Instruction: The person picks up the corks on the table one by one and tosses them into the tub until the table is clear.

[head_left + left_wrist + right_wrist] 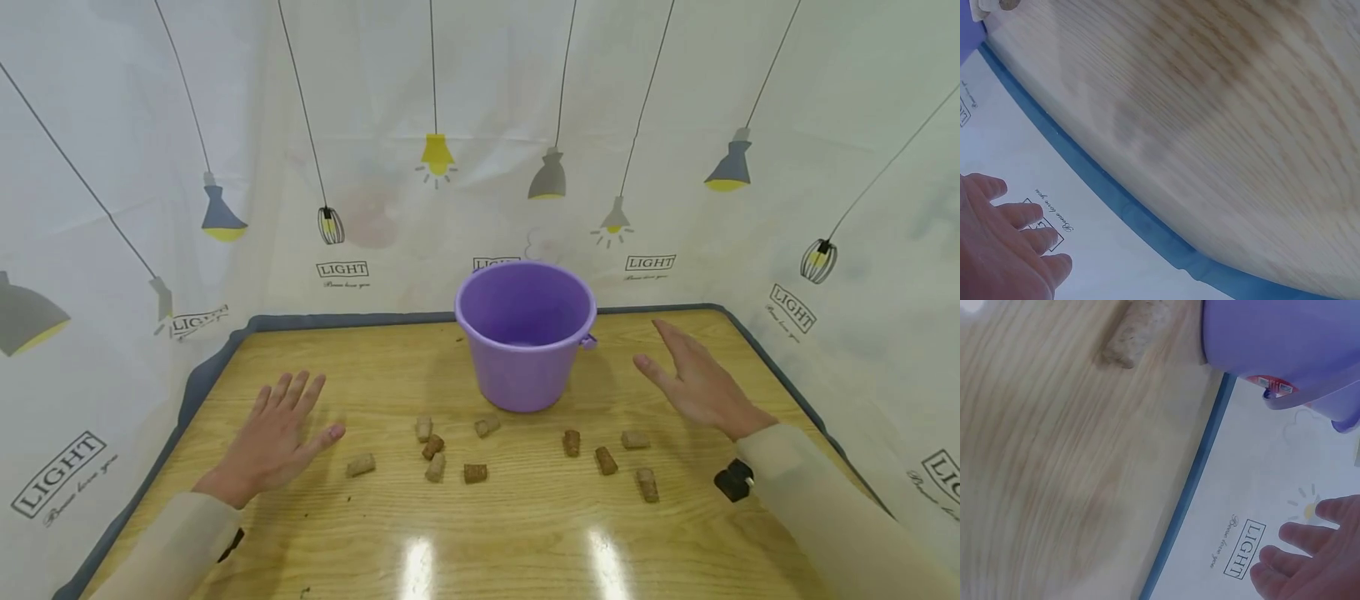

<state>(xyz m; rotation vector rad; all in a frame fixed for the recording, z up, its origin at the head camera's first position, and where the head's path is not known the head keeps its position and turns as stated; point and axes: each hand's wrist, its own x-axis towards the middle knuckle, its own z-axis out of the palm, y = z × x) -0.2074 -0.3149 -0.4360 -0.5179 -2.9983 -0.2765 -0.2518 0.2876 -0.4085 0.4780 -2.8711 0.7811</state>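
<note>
Left hand (273, 437) at lower left, right hand (701, 385) at right, both spread; corks (476, 473) at lower centre, bucket (523, 373) mid-frame.

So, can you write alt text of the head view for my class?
A purple bucket stands on a wooden table, ten corks scattered before it. A person's left hand and right hand are empty, one on each side.

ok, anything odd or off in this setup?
Nothing major stands out. The purple bucket is upright, and the corks lie loose in front of it. One minor oddity: a few dark specks on the tabletop near the left hand, out of keeping with the plain wood grain; too small to identify.
</note>
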